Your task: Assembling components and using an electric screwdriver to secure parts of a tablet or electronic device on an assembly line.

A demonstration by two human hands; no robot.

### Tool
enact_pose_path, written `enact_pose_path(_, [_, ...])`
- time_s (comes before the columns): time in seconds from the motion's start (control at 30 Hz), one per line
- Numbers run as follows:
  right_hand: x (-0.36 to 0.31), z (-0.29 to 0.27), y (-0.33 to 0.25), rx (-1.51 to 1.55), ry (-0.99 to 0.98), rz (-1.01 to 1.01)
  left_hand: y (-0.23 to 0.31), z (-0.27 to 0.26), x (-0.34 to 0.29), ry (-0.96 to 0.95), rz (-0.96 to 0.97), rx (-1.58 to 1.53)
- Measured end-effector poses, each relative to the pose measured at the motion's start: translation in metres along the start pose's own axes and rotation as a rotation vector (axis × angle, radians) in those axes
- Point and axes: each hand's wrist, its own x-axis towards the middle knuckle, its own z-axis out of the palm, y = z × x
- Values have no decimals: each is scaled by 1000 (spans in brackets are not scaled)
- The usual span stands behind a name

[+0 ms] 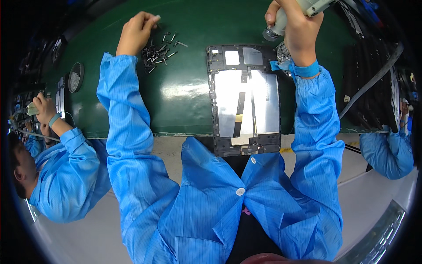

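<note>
Your right hand [303, 37] grips a pale grey handheld power tool [281, 22] at the upper right of the frame; its short cylindrical nose is darker. Your left hand [134, 35], upper left, has thumb and fingers drawn together; whether they hold a part cannot be told. Beside it lies a pile of small black and silvery rod-shaped parts [154, 55]. The tablet chassis [246, 101], right of centre, shows a black frame, bright silvery plates and dark lengthwise strips, and reaches past the near edge of the green bench [184, 116].
</note>
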Motion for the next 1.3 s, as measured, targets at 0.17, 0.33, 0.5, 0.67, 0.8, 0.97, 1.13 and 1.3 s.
enact_pose_path(0.17, [-5,18,-4,60,19,26,75,35,-56,-131,91,-731])
enact_pose_path(0.33, [-10,24,-4,71,-56,34,96,66,-88,-72,-59,-748])
enact_pose_path(0.5, [-13,22,-4,130,-57,-10,82,71,-85,-161,20,-623])
enact_pose_path(0.67, [-12,20,1,135,-57,17,82,71,-86,-109,84,-488])
enact_pose_path(0.8, [-14,26,-1,142,-90,41,80,71,-86,-109,108,-469])
enact_pose_path(0.97, [-15,41,1,165,-130,66,80,67,-84,-211,2,-548])
enact_pose_path(1.13, [-18,61,1,218,-226,87,91,65,-92,-319,-134,-770])
enact_pose_path(1.3, [-20,69,15,194,-307,52,77,60,-85,-445,-67,-898])
